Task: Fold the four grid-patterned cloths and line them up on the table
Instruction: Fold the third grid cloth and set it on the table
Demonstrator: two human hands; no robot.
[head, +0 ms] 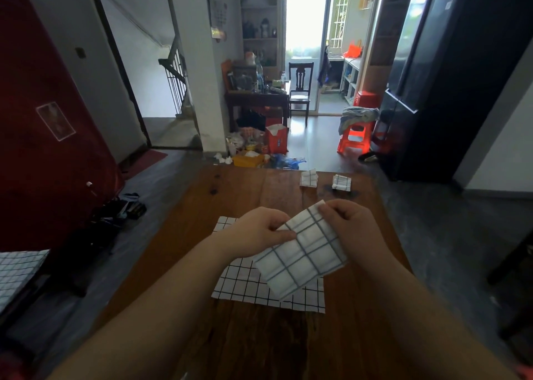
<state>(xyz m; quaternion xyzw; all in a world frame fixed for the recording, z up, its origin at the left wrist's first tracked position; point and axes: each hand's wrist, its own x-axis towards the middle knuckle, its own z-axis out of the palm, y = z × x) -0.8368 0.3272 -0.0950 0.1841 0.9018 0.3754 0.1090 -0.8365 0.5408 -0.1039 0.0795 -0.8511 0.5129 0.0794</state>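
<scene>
I hold a white cloth with a wide grey grid (pixel 305 252), partly folded, in the air above the wooden table (pixel 251 195). My left hand (pixel 256 232) pinches its left upper edge and my right hand (pixel 350 223) pinches its far top corner. Beneath it a white cloth with a fine black grid (pixel 245 287) lies spread flat on the table, partly hidden by my hands and the held cloth. Two small folded grid cloths sit side by side near the table's far edge, one (pixel 309 178) to the left of the other (pixel 341 182).
A red panel (pixel 43 120) stands at the left beside clutter on the floor. Another checked fabric (pixel 17 273) shows at the left edge. A dark fridge (pixel 432 76) stands at the right, with a red stool (pixel 354 138) beyond the table.
</scene>
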